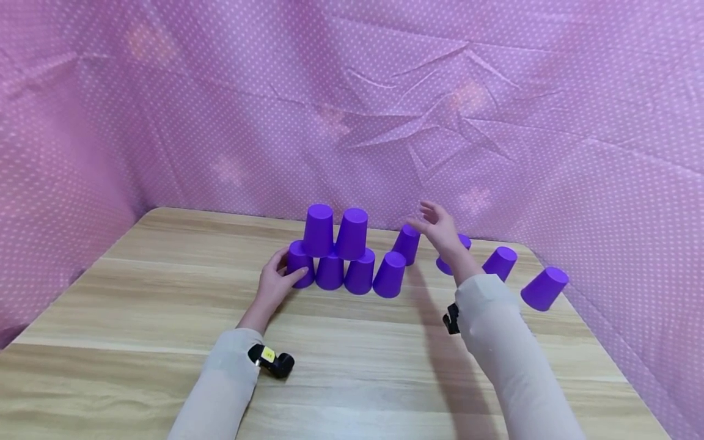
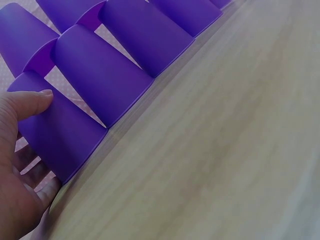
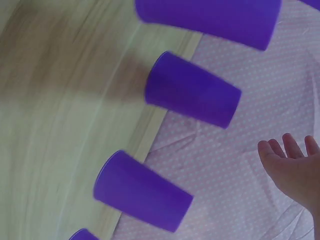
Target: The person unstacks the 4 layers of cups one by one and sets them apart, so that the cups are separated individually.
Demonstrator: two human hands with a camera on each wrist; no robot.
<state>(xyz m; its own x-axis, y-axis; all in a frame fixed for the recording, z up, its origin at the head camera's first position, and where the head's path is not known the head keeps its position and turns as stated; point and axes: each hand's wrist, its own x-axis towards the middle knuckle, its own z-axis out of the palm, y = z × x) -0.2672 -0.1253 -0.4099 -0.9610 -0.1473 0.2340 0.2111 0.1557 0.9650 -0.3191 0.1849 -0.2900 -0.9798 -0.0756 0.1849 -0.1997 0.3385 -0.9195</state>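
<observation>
Upside-down purple cups stand in a row on the table, with two more stacked across the gaps on the left side. My left hand (image 1: 275,282) holds the leftmost bottom cup (image 1: 296,261), thumb across its front and fingers behind; the left wrist view shows this same cup (image 2: 65,132) upright on the wood. The two upper cups, one left (image 1: 319,231) and one right (image 1: 352,234), rest on the bottom ones. My right hand (image 1: 441,232) is raised in the air with fingers extended, holding nothing. In the head view it overlaps the area beside a purple cup (image 1: 407,245).
Further right stand three more upside-down cups: one partly behind my right arm (image 1: 462,242), a middle one (image 1: 499,263) and an outer one (image 1: 544,289). The wooden table (image 1: 137,342) ends at a pink dotted cloth (image 1: 264,122) behind and beside it.
</observation>
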